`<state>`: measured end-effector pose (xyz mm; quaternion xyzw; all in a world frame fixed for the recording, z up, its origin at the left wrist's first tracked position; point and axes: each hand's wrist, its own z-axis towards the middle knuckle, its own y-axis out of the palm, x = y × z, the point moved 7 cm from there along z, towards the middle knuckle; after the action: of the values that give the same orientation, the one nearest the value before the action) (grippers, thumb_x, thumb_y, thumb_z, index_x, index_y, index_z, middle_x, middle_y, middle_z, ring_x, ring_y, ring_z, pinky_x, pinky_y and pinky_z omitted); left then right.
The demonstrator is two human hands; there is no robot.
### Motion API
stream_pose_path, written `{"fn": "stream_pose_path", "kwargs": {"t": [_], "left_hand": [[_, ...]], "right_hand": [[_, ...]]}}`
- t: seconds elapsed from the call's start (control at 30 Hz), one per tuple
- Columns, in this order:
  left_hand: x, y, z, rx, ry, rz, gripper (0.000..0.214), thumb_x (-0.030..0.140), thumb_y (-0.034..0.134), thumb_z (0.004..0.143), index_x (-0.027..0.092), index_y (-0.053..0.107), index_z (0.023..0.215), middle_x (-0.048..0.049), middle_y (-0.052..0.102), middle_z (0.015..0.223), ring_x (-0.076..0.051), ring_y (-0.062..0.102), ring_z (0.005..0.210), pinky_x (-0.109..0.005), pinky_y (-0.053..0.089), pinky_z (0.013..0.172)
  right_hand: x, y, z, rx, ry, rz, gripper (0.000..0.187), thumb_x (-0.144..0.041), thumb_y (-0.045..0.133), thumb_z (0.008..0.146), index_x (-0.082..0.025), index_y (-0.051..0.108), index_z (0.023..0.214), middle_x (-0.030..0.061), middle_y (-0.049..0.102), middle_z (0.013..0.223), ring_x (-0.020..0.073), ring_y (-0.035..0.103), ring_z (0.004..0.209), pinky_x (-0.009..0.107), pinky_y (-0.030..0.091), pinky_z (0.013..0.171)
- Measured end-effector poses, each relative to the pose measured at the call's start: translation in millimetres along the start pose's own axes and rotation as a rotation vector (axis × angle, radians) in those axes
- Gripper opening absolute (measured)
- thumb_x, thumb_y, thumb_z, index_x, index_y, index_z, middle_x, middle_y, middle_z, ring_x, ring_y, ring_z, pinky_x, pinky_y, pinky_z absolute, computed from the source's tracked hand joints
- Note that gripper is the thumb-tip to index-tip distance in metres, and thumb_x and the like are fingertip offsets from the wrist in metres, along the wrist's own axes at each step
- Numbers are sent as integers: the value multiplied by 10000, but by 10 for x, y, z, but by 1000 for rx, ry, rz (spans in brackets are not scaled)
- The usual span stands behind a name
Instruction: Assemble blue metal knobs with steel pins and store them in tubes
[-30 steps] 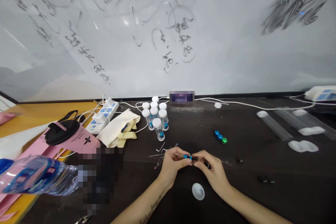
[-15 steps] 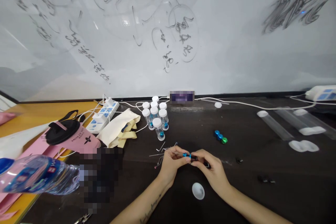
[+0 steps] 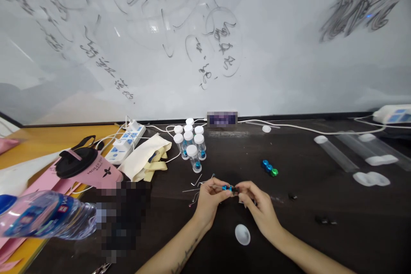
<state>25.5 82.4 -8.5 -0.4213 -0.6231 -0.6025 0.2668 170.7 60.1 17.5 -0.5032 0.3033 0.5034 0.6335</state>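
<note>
Between the fingertips of my left hand (image 3: 208, 202) is a small shiny blue metal part (image 3: 227, 188), pinched at its near end. My right hand (image 3: 259, 204) closes its thumb and fingers on a small black piece (image 3: 236, 190) that meets the blue part's right end. Whether the two are joined I cannot tell. Thin bent wires (image 3: 194, 190) with small coloured ends lie beside my left hand, some partly hidden by it. A round translucent cap (image 3: 242, 234) rests on the dark table below my hands.
Several white-capped clear tubes (image 3: 192, 154) stand behind my left hand. Blue and green metal pieces (image 3: 269, 167) lie to the right, with black bits (image 3: 292, 196) and empty clear tubes (image 3: 337, 154) beyond. A water bottle (image 3: 48, 216), pink cup (image 3: 93, 167) and power strip (image 3: 126, 142) are left.
My right fingers have shifted their grip slightly, and the dark bit that showed behind them is out of sight. My left hand has hardly moved.
</note>
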Motion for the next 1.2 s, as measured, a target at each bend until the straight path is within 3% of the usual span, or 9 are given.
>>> {"fn": "stream_pose_path", "kwargs": {"t": [0.1, 0.27, 0.53, 0.73, 1.0, 1.2], "left_hand": [[-18, -6, -1, -20, -3, 18, 224, 158, 848, 608, 138, 698, 772, -49, 753, 777, -141, 671, 687, -256, 506, 726], [-4, -20, 9, -22, 16, 2, 217, 135, 843, 615, 142, 700, 778, -29, 746, 750, -118, 660, 669, -230, 496, 707], [-8, 17, -20, -69, 7, 32, 195, 141, 833, 636, 130, 694, 772, -46, 747, 751, -132, 668, 667, -252, 511, 710], [-15, -19, 3, -43, 18, 14, 209, 130, 836, 629, 134, 692, 780, -43, 752, 783, -126, 666, 696, -238, 505, 714], [-17, -23, 0, -45, 20, 18, 200, 121, 835, 628, 133, 695, 771, -39, 749, 775, -121, 661, 691, -233, 507, 708], [-21, -7, 7, -58, 17, 13, 199, 136, 835, 632, 130, 697, 775, -44, 746, 763, -128, 663, 672, -243, 511, 699]], "right_hand": [[-18, -1, 10, 15, -5, -11, 104, -278, 557, 926, -210, 625, 965, 9, 630, 741, 160, 607, 650, 260, 497, 611], [-57, -2, 25, 15, -51, -2, 111, -280, 576, 910, -217, 660, 948, 60, 669, 938, 200, 639, 812, 294, 523, 711], [-73, -12, 27, 12, -38, -21, 132, -272, 561, 927, -199, 667, 900, 8, 641, 706, 154, 612, 610, 250, 492, 576], [-139, -27, 47, 34, -112, -12, 86, -263, 612, 891, -213, 672, 927, 45, 660, 892, 174, 617, 728, 278, 499, 654], [-125, -23, 22, 38, -154, 3, 79, -205, 607, 894, -239, 670, 929, 45, 646, 956, 195, 625, 843, 292, 490, 722], [-111, -19, 25, 21, -107, 4, 72, -230, 614, 895, -227, 666, 946, 36, 653, 898, 175, 611, 743, 280, 479, 675]]}}
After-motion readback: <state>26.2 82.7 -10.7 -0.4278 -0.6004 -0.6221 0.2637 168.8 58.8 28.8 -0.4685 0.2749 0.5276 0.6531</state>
